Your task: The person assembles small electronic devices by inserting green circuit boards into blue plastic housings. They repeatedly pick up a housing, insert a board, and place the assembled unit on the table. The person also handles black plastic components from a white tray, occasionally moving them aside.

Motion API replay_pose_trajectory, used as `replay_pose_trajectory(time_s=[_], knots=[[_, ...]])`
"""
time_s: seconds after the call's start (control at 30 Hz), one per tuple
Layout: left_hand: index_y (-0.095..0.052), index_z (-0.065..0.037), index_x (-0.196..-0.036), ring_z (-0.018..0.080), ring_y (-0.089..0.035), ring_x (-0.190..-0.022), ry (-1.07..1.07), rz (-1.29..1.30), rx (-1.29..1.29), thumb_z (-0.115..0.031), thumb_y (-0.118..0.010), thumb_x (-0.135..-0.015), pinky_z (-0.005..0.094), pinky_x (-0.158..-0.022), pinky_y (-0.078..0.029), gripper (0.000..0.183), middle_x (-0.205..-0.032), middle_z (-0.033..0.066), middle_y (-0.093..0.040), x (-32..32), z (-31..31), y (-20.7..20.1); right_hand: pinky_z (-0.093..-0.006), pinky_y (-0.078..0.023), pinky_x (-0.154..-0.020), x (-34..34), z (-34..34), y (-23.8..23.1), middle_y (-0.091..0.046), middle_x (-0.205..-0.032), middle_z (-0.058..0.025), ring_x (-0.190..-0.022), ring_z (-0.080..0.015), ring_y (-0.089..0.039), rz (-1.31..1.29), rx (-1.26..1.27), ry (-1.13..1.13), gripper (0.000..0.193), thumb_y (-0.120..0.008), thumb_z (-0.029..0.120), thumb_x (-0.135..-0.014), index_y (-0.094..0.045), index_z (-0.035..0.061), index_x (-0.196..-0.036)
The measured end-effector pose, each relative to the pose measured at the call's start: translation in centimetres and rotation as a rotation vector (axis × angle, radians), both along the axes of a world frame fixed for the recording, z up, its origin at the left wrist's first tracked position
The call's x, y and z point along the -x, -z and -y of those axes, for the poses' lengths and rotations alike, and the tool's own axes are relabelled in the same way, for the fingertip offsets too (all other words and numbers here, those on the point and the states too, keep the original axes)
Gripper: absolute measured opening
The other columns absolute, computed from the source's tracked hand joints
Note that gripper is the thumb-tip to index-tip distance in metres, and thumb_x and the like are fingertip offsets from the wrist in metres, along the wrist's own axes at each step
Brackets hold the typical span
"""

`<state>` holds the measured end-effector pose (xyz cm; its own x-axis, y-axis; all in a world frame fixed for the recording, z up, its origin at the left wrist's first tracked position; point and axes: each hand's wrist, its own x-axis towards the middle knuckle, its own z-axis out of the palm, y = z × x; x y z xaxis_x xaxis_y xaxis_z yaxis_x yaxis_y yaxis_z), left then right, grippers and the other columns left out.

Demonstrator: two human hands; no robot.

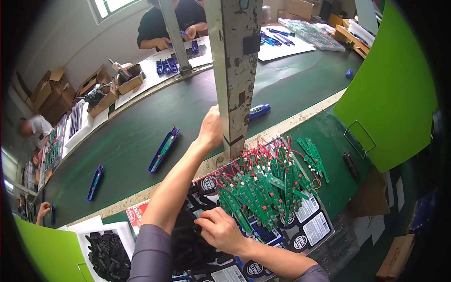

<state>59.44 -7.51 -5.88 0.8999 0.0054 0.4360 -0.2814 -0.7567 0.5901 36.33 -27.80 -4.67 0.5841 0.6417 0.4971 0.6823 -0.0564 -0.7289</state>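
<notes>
Out over the dark green belt [127, 136], in the head view, my left hand [211, 127] is stretched forward, its fingers hidden behind the chipped metal post [235, 70], so I cannot tell how far open it is or whether it holds anything. Just past the post lies a blue housing [259, 111]; I judge it light, stiff and rather slippery, best taken round its sides. My right hand [223, 230] is at the heap of black parts [188, 246] nearer me, fingers curled; whether a piece is pinched there I cannot tell. Those parts look light and hard, best picked by one end. Beside them, the green circuit boards [256, 195] seem fragile, better held by their edges than by the thin red wires [256, 151]
</notes>
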Motion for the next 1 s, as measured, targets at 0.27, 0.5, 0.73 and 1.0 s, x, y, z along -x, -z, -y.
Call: replay_pose_trajectory(time_s=[0.27,0.5,0.73,1.0], knots=[[-0.066,-0.01,-0.141,0.0301,-0.066,-0.111,0.181,-0.239,0.132,-0.022,-0.076,-0.095,0.0438,-0.097,-0.053,0.048,-0.119,0.014,-0.068,-3.1,1.5,1.7,-0.0411,-0.057,-0.082,-0.3,0.5,0.4,-0.067,-0.106,-0.0111,-0.096,-0.0301,-0.065,-0.017,0.009,-0.004,0.028,-0.076,0.001,-0.079,-0.074,0.0022,-0.107],[-0.064,0.001,-0.133,0.0155,-0.067,-0.087,-0.062,-0.391,0.581,-0.016,-0.055,-0.106,0.0315,-0.078,-0.054,0.033,-0.098,0.0083,-0.07,5.3,-3.1,-3.6,-0.0434,-0.055,-0.089,0.0,0.3,0.4,-0.067,-0.11,-0.0127,-0.101,-0.0331,-0.064,0.009,-0.052,-0.005,0.029,-0.074,-0.002,-0.08,-0.076,0.0021,-0.109],[-0.061,-0.002,-0.136,0.0129,-0.067,-0.09,-0.128,-0.368,0.907,-0.019,-0.056,-0.107,0.0296,-0.078,-0.057,0.034,-0.109,0.008,-0.072,22.3,-3.6,-8.3,-0.0436,-0.056,-0.087,-0.1,0.6,-0.7,-0.075,-0.102,-0.0146,-0.097,-0.0345,-0.069,0.011,-0.133,0.08,0.019,-0.072,-0.006,-0.085,-0.074,0.0006,-0.103],[-0.069,0.001,-0.131,0.0062,-0.061,-0.076,-0.345,-0.261,0.695,-0.009,-0.062,-0.104,0.0258,-0.064,-0.05,0.03,-0.094,0.0024,-0.073,36.1,1.1,-7.7,-0.031,-0.054,-0.072,-0.8,0.9,-2.1,-0.073,-0.103,-0.01,-0.08,-0.0184,-0.068,-0.205,-0.272,0.156,0.02,-0.075,-0.006,-0.087,-0.077,0.001,-0.106]])
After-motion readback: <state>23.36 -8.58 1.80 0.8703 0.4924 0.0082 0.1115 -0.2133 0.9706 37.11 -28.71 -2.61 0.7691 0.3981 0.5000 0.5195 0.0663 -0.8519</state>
